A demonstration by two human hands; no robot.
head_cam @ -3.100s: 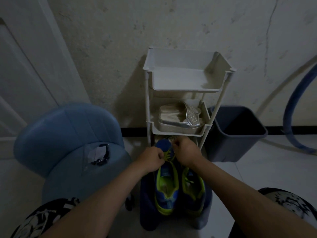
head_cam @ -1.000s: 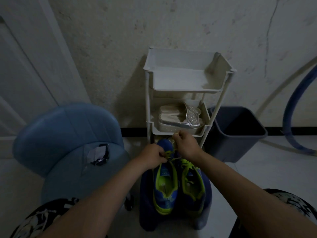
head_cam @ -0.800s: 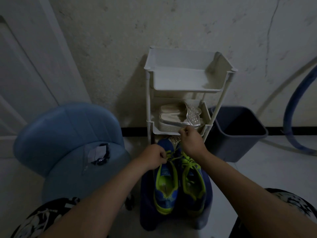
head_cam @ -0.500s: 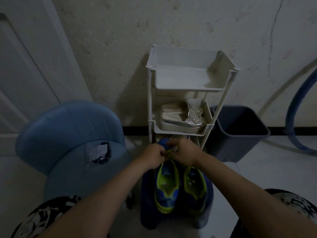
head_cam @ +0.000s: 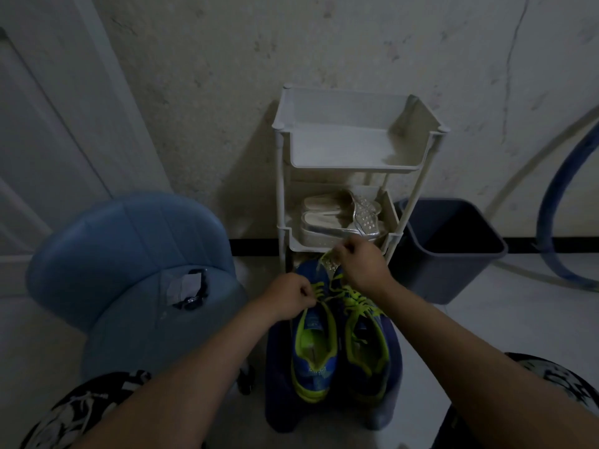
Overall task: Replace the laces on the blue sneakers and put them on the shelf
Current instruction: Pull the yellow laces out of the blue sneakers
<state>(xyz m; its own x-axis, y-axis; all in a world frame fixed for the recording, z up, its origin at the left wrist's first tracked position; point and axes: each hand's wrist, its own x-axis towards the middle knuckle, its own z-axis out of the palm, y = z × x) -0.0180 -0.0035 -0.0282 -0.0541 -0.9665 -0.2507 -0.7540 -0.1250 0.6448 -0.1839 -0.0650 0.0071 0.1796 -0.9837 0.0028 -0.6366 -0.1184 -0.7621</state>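
Seemingly, left hand [head_cam: 291,294] and right hand [head_cam: 359,265] each pinch green lace [head_cam: 319,286] over the blue sneakers [head_cam: 316,351].

Floor [head_cam: 486,335], pale: a white three-tier shelf [head_cam: 353,166] is stood against the wall, a dark bin [head_cam: 453,264] is set just beside it on the right, a blue chair [head_cam: 129,254] on the left, a low dark-blue stool [head_cam: 277,390] in front. Shelf, middle tier: silver sandals [head_cam: 340,226] are laid sideways. Stool: blue sneakers [head_cam: 312,358] are placed side by side, toes toward the shelf
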